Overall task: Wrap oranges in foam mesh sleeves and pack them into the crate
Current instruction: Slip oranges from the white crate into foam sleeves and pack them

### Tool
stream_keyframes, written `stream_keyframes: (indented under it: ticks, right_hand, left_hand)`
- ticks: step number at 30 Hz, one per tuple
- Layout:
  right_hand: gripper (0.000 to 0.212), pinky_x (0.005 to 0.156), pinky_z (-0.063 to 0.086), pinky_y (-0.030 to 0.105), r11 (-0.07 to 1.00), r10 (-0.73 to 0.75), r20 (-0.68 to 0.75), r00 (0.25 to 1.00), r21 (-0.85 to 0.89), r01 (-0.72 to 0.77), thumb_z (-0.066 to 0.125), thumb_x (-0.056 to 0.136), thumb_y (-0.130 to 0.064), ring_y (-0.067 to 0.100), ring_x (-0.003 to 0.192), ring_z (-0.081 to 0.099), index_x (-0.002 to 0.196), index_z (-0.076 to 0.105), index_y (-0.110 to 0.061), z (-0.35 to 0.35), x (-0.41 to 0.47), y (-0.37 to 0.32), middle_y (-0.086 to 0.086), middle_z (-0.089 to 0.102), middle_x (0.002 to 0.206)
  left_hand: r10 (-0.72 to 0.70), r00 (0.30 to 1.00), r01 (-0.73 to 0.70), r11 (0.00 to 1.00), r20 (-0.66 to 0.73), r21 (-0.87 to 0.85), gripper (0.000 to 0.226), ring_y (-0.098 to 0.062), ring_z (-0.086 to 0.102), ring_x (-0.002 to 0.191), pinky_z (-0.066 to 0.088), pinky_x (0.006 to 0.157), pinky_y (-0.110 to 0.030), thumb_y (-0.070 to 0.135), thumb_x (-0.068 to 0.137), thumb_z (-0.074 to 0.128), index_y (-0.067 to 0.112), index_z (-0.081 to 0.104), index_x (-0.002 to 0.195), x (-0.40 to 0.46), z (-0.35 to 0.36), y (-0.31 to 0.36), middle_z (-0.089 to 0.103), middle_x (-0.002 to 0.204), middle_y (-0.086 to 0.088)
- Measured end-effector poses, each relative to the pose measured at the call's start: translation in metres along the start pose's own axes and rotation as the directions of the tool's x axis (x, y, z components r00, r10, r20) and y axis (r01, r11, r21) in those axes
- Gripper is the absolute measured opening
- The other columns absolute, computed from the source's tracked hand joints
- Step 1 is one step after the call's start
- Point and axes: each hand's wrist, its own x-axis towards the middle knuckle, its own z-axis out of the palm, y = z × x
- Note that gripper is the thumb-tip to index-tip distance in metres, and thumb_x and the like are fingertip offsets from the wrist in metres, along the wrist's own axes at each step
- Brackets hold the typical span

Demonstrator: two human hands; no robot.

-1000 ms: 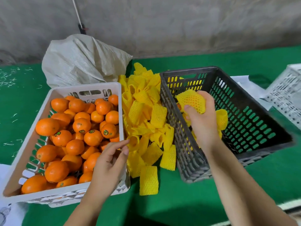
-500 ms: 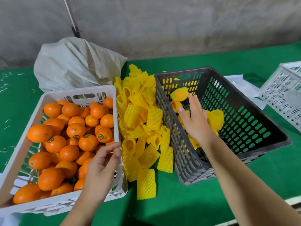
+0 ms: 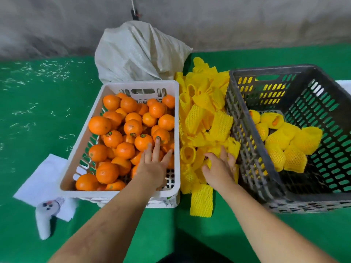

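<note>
Both hands reach down, one into the oranges, one into the foam sleeves

On the green table, at the near left, a white sheet of paper lies with a small white handheld device on its near edge; next to it the white crate is heaped with oranges, and the left hand lies over them, fingers straight and spread, grasping nothing; a pale woven sack sits behind the crate; in the middle the right hand rests on the pile of yellow foam mesh sleeves, fingers loosely bent into them, whether they grip one I cannot tell; on the right the dark crate holds several wrapped oranges at its near-left side
</note>
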Motion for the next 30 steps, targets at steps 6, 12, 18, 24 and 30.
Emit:
stream_keyframes:
  ticks: [6,12,18,24,30]
  right_hand:
    - [0.063,0.119,0.022,0.051,0.988,0.077,0.097,0.992,-0.14,-0.063,0.052,0.099,-0.047,0.032,0.151,0.005,0.157,0.03,-0.037,0.011,0.015,0.028,-0.012,-0.009,0.17]
    - [0.05,0.119,0.031,0.032,0.948,-0.098,-0.077,0.992,0.297,0.117,0.051,0.106,-0.017,0.012,0.149,0.028,0.154,0.041,-0.009,-0.003,0.007,0.02,-0.006,0.021,0.166]
    - [0.032,0.104,0.047,0.028,0.815,-0.058,-0.386,0.921,0.515,0.267,0.053,0.101,-0.001,-0.002,0.123,0.053,0.124,0.069,-0.017,-0.032,-0.013,0.002,-0.007,0.056,0.133]
    - [0.025,0.068,0.048,0.014,0.669,-0.015,-0.392,0.92,0.68,0.3,0.062,0.098,-0.016,0.004,0.083,0.062,0.103,0.067,-0.04,-0.048,-0.031,-0.023,-0.001,0.066,0.105]
    - [0.019,0.068,0.053,0.022,0.54,0.004,-0.403,0.915,0.771,0.337,0.065,0.099,-0.02,0.01,0.081,0.066,0.106,0.066,-0.038,-0.064,-0.047,-0.054,-0.009,0.069,0.097]
  left_hand:
    - [-0.079,0.963,0.033,0.984,-0.259,-0.177,0.107,-0.042,-0.002,0.159,0.012,0.128,-0.055,0.025,0.099,0.067,0.032,-0.018,0.164,0.018,-0.017,-0.007,-0.025,0.171,-0.013]
    - [-0.064,0.91,0.054,0.998,-0.41,-0.037,0.069,-0.04,0.043,0.131,0.035,0.115,-0.05,0.02,0.098,0.063,0.024,0.024,0.155,0.035,-0.021,0.005,0.035,0.148,-0.014]
    - [-0.023,0.916,-0.001,0.998,-0.4,-0.061,0.056,-0.038,0.049,0.131,0.035,0.115,-0.047,0.02,0.098,0.065,0.024,0.038,0.147,0.043,-0.018,-0.003,0.044,0.146,-0.01]
    - [-0.446,0.762,-0.258,0.457,-0.47,-0.851,0.079,-0.007,0.044,0.131,0.046,0.105,-0.03,0.046,0.094,0.075,0.025,0.036,0.159,0.016,-0.047,-0.002,0.042,0.152,0.005]
    - [-0.328,0.925,-0.345,-0.508,-0.193,-0.789,0.073,-0.026,0.066,0.125,0.058,0.097,-0.042,0.062,0.089,0.071,0.025,0.052,0.15,-0.029,-0.049,0.024,0.065,0.141,-0.004]
